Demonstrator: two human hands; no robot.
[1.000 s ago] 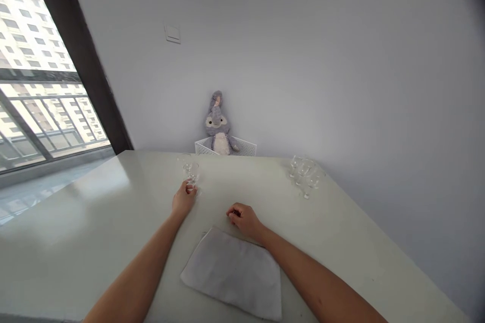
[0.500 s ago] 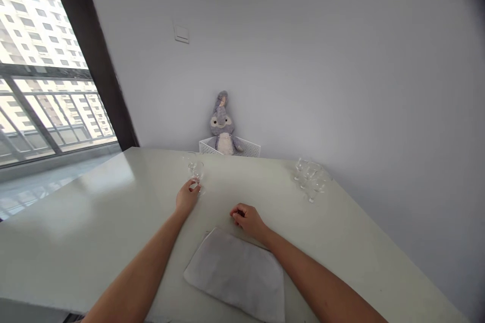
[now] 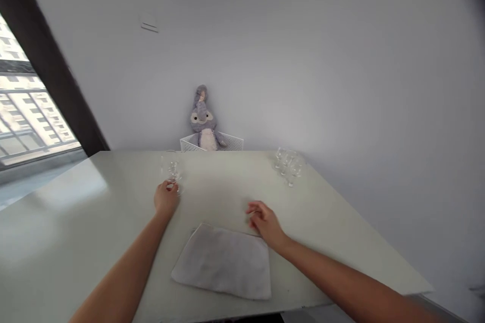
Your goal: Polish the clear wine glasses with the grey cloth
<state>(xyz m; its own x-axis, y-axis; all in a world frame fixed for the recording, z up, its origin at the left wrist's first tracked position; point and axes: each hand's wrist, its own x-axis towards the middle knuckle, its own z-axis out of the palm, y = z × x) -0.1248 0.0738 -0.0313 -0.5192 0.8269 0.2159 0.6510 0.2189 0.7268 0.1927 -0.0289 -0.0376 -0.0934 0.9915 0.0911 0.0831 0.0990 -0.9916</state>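
My left hand (image 3: 166, 198) is at the left of the table, its thumb and fingers pinched on a small clear glass (image 3: 174, 178). More clear glassware (image 3: 172, 164) stands just beyond it; the see-through outlines overlap and are hard to separate. My right hand (image 3: 265, 221) hovers near the middle, slightly blurred, with thumb and fingers apart and nothing visible between them. Close below it lies a folded grey cloth (image 3: 223, 263), flat on the table.
A cluster of several clear glasses (image 3: 288, 165) stands at the back right of the pale table (image 3: 322, 222). Behind the far edge a grey plush toy (image 3: 206, 123) sits in a white perforated basket (image 3: 233, 143) against the wall. A window is at left.
The view has turned to the right, so everything sits further left in it. My right hand has moved right relative to the cloth, and its fingers have loosened. My left hand stays at the glass.
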